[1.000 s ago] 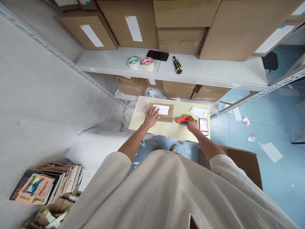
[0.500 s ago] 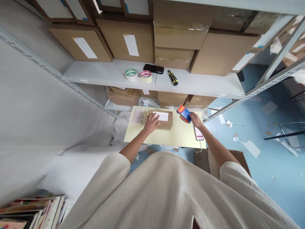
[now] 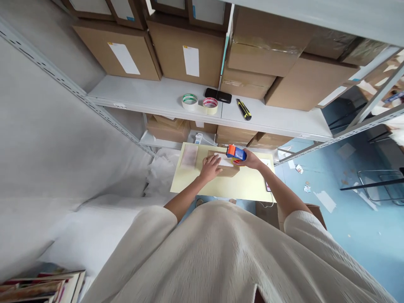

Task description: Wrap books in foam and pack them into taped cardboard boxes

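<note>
A small cardboard box (image 3: 229, 171) with a white label (image 3: 224, 160) on top lies on the pale yellow tabletop (image 3: 189, 185). My left hand (image 3: 210, 167) rests on the box's left part, fingers stretched out across the label's edge. In my right hand (image 3: 251, 160) is a blue and orange tape dispenser (image 3: 236, 153), its fingers wrapped round the right end. The dispenser is over the right part of the box; whether it touches the box I cannot tell.
Behind the table, a grey shelf (image 3: 151, 94) bears large cartons (image 3: 189, 54), two tape rolls (image 3: 210, 105), a black phone-like object (image 3: 217, 95) and a yellow-black box cutter (image 3: 243, 109). A phone (image 3: 268, 186) with a white cable lies at the table's right edge, partly behind my right arm.
My right hand has brought the tape dispenser leftward, from beside the box to over it. My left hand stays on the box. The view has shifted slightly.
</note>
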The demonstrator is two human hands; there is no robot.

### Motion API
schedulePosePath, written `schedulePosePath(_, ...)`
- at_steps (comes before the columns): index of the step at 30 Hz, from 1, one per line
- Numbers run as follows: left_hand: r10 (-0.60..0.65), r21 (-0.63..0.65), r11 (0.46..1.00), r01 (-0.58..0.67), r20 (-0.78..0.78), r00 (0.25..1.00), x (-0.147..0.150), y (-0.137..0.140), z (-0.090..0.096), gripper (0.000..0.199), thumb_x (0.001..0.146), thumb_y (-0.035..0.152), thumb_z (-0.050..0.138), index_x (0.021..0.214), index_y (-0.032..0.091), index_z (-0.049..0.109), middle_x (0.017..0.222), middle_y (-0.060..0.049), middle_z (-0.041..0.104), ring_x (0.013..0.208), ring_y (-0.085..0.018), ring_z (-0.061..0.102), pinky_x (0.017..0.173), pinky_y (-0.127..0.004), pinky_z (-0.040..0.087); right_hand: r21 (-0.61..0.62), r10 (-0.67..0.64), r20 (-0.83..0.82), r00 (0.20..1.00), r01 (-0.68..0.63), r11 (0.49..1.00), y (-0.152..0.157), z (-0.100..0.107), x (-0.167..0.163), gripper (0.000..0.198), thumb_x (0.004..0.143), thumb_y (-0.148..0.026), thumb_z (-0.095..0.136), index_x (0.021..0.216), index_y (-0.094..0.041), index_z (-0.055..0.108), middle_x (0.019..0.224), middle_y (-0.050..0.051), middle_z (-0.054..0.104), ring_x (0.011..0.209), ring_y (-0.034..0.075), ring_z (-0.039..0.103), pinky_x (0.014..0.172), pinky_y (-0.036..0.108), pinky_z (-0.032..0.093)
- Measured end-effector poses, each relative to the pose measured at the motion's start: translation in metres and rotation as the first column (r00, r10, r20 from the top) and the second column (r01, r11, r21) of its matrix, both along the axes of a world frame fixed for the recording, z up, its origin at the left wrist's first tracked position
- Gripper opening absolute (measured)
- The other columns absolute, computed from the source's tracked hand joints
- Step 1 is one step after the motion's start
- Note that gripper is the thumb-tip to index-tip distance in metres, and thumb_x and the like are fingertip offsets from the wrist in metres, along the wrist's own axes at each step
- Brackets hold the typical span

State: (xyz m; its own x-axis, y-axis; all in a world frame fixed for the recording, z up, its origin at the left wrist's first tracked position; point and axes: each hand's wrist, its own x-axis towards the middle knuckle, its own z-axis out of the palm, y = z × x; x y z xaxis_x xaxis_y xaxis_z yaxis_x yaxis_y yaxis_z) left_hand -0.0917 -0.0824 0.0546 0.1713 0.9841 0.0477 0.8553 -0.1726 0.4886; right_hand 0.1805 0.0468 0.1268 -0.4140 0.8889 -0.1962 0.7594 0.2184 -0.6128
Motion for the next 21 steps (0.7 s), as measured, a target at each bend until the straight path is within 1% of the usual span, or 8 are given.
schedulePosePath(3,0.033,-0.011,0.999,-0.032,0.076,0.997,-0.005,0.001,0.002,0.056,0.107,0.033,0.065,0.162,0.030,0.068,0.175,-0.013,0.059,0.165,-0.036,0.050,0.137,-0.061,0.029,-0.067,0.018,0.033,0.999,-0.016,0.998,-0.001,0.002,0.003,0.073,0.066,-0.075,0.096,0.108,-0.026,0.063,0.094,0.001,0.075,0.079,0.022,0.066,0.068,0.032,0.053)
schedulePosePath(5,0.133,-0.027,0.991,-0.130,0.170,0.976,-0.008,0.006,0.008,0.049,0.109,0.030,0.060,0.157,0.030,0.071,0.164,-0.012,0.070,0.157,-0.034,0.060,0.136,-0.059,0.032,-0.071,0.028,0.041,0.999,-0.025,0.997,-0.003,0.004,0.006,0.072,0.068,-0.075,0.095,0.109,-0.026,0.062,0.094,0.002,0.076,0.081,0.022,0.067,0.069,0.032,0.053)
schedulePosePath(7,0.250,-0.048,0.968,-0.248,0.311,0.917,-0.009,0.016,0.018,0.043,0.110,0.029,0.057,0.149,0.027,0.075,0.149,-0.012,0.079,0.144,-0.031,0.069,0.130,-0.053,0.043,-0.064,0.038,0.051,0.998,-0.035,0.997,-0.006,0.006,0.007,0.071,0.070,-0.074,0.095,0.112,-0.026,0.063,0.096,0.002,0.077,0.083,0.023,0.068,0.072,0.033,0.053)
schedulePosePath(9,0.328,-0.099,0.942,-0.321,0.485,0.811,-0.009,0.027,0.031,0.037,0.110,0.030,0.059,0.142,0.024,0.076,0.135,-0.011,0.084,0.129,-0.028,0.077,0.117,-0.044,0.054,-0.048,0.051,0.064,0.997,-0.048,0.998,-0.009,0.006,0.007,0.071,0.073,-0.074,0.094,0.115,-0.026,0.063,0.100,0.003,0.078,0.087,0.024,0.069,0.076,0.034,0.054)
schedulePosePath(12,0.400,-0.264,0.916,-0.303,0.678,0.617,-0.005,0.041,0.049,0.028,0.106,0.034,0.067,0.130,0.022,0.075,0.112,-0.008,0.085,0.102,-0.024,0.082,0.092,-0.035,0.063,-0.018,0.071,0.075,0.995,-0.069,0.997,-0.013,0.006,0.007,0.067,0.077,-0.073,0.092,0.117,-0.027,0.064,0.108,0.005,0.079,0.093,0.026,0.071,0.080,0.035,0.056)
schedulePosePath(14,0.443,-0.361,0.896,-0.257,0.724,0.529,0.000,0.046,0.058,0.026,0.100,0.034,0.075,0.123,0.022,0.074,0.101,-0.006,0.084,0.093,-0.024,0.083,0.082,-0.033,0.062,-0.003,0.073,0.085,0.994,-0.073,0.997,-0.015,0.005,0.007,0.065,0.079,-0.072,0.092,0.116,-0.026,0.064,0.110,0.007,0.080,0.095,0.028,0.072,0.082,0.036,0.056)
schedulePosePath(16,0.468,-0.408,0.883,-0.231,0.737,0.487,0.005,0.049,0.065,0.026,0.096,0.033,0.080,0.118,0.021,0.072,0.098,-0.006,0.084,0.091,-0.024,0.084,0.080,-0.033,0.061,0.004,0.072,0.096,0.993,-0.073,0.997,-0.017,0.006,0.007,0.064,0.080,-0.072,0.092,0.116,-0.026,0.065,0.109,0.008,0.080,0.095,0.029,0.072,0.083,0.037,0.056)
schedulePosePath(21,0.521,-0.468,0.852,-0.233,0.728,0.445,0.014,0.054,0.070,0.027,0.092,0.032,0.084,0.113,0.023,0.070,0.099,-0.006,0.086,0.091,-0.022,0.083,0.084,-0.034,0.063,0.004,0.080,0.101,0.992,-0.080,0.997,-0.021,0.014,0.005,0.064,0.081,-0.073,0.091,0.116,-0.027,0.065,0.106,0.007,0.080,0.094,0.028,0.073,0.080,0.036,0.055)
